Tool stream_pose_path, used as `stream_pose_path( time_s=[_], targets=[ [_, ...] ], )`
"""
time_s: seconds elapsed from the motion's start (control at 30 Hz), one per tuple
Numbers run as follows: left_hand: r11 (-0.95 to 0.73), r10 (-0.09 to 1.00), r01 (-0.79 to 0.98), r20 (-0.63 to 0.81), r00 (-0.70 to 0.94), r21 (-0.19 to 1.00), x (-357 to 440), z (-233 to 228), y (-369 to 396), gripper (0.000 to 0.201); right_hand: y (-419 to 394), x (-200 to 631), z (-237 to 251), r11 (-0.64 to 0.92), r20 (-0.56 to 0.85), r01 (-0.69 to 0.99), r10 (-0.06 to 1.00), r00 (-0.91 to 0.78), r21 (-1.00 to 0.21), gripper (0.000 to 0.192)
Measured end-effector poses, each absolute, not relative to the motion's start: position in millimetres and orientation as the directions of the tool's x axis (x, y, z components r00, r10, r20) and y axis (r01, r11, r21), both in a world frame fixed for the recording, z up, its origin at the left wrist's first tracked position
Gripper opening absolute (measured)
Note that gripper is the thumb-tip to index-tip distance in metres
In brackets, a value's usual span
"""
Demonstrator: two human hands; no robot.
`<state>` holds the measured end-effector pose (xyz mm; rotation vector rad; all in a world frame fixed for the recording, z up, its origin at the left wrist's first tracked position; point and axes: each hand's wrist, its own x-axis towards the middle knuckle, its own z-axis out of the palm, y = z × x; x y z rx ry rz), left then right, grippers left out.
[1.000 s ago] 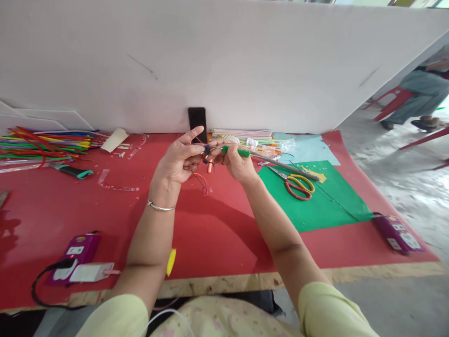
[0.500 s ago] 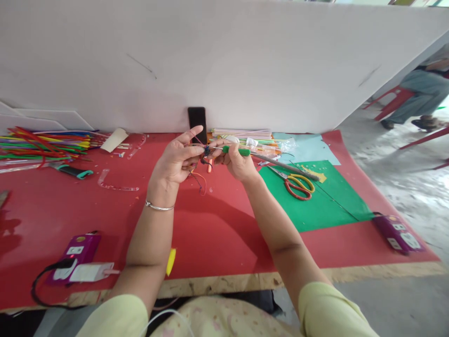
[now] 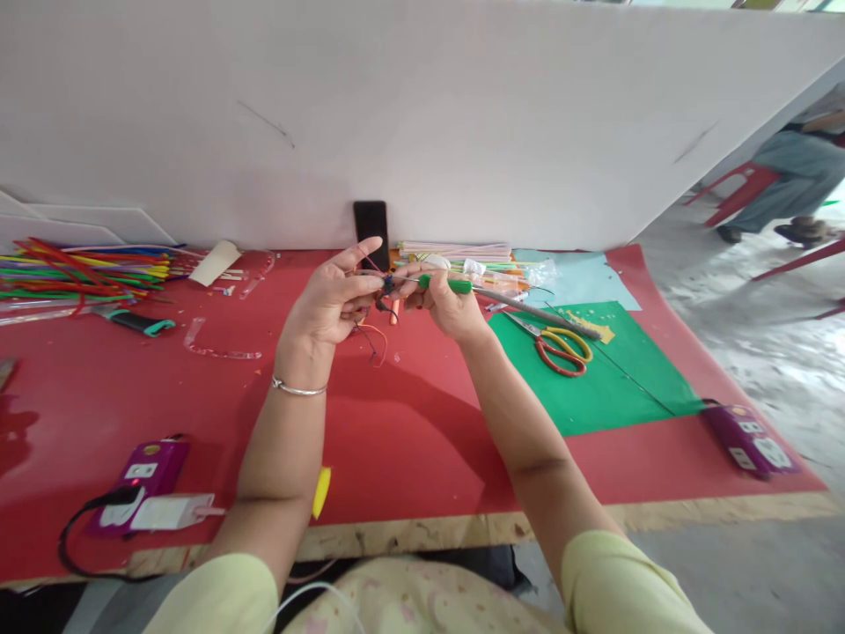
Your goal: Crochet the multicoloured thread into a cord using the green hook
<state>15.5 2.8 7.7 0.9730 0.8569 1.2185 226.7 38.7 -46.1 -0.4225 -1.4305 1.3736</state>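
My left hand [image 3: 323, 304] pinches a small dark bundle [image 3: 389, 283] with thumb and fingertips, its index finger raised. Thin dark and orange strands [image 3: 381, 339] hang below that bundle. Gripped in my right hand [image 3: 449, 308] is a green-handled tool [image 3: 455, 285] with a thin metal shaft, which points left into the bundle. The shaft's tip is too small to make out. Both hands are held close together above the red table.
A dark phone [image 3: 371, 233] leans on the white panel behind my hands. Scissors [image 3: 561, 348] lie on a green sheet [image 3: 594, 405] to the right. Colourful sticks [image 3: 85, 273] and a cutter [image 3: 138, 323] are left; purple socket boxes [image 3: 158, 462] sit near the edges.
Both hands stay almost in place. The hanging strands have shifted slightly, and the tool's shaft has moved a little within the grip.
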Motion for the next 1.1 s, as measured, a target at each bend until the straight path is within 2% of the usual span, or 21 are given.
stream_pose_path(
  time_s=[0.2, 0.33, 0.67, 0.83, 1.1],
  targets=[
    [0.066, 0.987, -0.313, -0.015, 0.162, 0.947, 13, 10, 0, 0.087, 35, 243, -34, 0.526, 0.568, -0.222, 0.708, -0.421, -0.821, 0.064],
    [0.048, 0.985, -0.319, 0.009, 0.173, 0.946, 10, 6, 0, 0.079, 32, 248, -29, 0.584, 0.606, -0.205, 0.658, -0.447, -0.785, 0.057],
    [0.061, 0.969, -0.31, 0.018, 0.246, 0.949, 4, -2, 9, 0.068, 25, 255, -18, 0.57, 0.589, -0.213, 0.632, -0.504, -0.794, 0.054],
    [0.108, 0.961, -0.303, -0.022, 0.274, 0.947, 4, 2, 7, 0.07, 21, 257, -11, 0.49, 0.525, -0.224, 0.652, -0.547, -0.842, 0.053],
    [0.077, 0.959, -0.316, 0.016, 0.283, 0.945, 5, -1, 6, 0.068, 22, 258, -13, 0.347, 0.433, -0.259, 0.7, -0.569, -0.901, 0.06]
  ],
)
